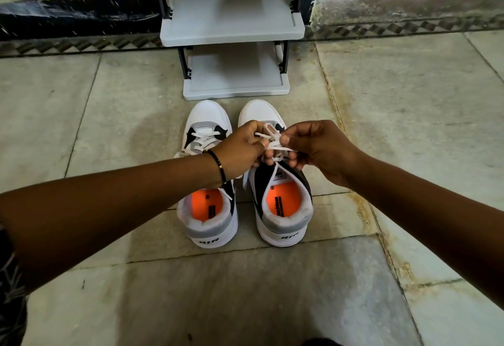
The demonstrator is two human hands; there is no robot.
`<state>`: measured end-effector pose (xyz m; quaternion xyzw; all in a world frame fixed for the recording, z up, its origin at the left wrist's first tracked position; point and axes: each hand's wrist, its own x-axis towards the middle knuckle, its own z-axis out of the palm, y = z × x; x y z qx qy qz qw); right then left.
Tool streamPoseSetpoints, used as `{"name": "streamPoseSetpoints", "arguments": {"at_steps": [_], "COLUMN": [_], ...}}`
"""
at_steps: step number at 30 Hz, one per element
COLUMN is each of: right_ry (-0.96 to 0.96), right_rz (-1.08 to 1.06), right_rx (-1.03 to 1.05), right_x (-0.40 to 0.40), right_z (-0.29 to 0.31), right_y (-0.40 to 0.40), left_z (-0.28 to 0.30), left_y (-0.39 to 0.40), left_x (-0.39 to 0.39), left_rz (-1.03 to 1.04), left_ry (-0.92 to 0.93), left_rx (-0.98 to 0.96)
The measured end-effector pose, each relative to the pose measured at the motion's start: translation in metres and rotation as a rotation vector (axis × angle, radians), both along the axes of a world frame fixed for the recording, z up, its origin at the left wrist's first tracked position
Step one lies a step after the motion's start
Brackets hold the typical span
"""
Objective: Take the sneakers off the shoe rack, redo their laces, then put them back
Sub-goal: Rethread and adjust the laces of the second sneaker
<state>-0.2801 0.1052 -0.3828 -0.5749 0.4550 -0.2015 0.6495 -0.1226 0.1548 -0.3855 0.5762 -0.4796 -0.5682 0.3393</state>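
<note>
Two white, grey and black sneakers with orange insoles stand side by side on the stone floor, toes toward the rack. The left sneaker (207, 204) has loose white laces across its tongue. Over the right sneaker (283, 209) both hands meet. My left hand (240, 149) and my right hand (316, 146) each pinch part of its white lace (272, 138), which forms loops between the fingertips. The grey shoe rack (234, 35) stands just beyond the toes, its two visible shelves bare.
The floor is large grey stone tiles with dark seams. A patterned border strip (409, 29) and a dark wall base (76, 15) run behind the rack. A black beaded bracelet (219, 165) sits on my left wrist.
</note>
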Motion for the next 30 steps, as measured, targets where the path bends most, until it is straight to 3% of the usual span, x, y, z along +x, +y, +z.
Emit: {"name": "streamPoseSetpoints", "arguments": {"at_steps": [5,8,12,19,23,27,30], "right_ry": [-0.037,0.126,0.279,0.493,0.575,0.628,0.604], "right_rz": [0.067,0.197,0.403,0.448,0.436,0.323,0.283], "right_rx": [-0.136,-0.488,-0.885,-0.829,-0.850,-0.948,-0.997], "right_x": [-0.002,-0.005,-0.006,0.002,0.005,0.010,0.013], "right_z": [0.000,0.003,0.014,0.022,0.018,0.009,0.009], "right_y": [0.001,0.001,-0.003,-0.003,0.001,0.018,0.026], "left_z": [0.001,0.003,0.004,0.003,0.003,-0.003,-0.005], "left_y": [-0.003,-0.003,0.000,0.012,0.025,0.021,0.008], "left_x": [0.002,0.003,0.005,0.000,-0.001,-0.002,-0.001], "left_rz": [0.111,0.101,0.068,-0.069,-0.013,0.156,0.092], "left_ry": [0.121,0.225,0.208,-0.264,-0.286,-0.247,-0.339], "left_rx": [0.116,0.220,0.198,-0.224,-0.364,-0.216,-0.123]}}
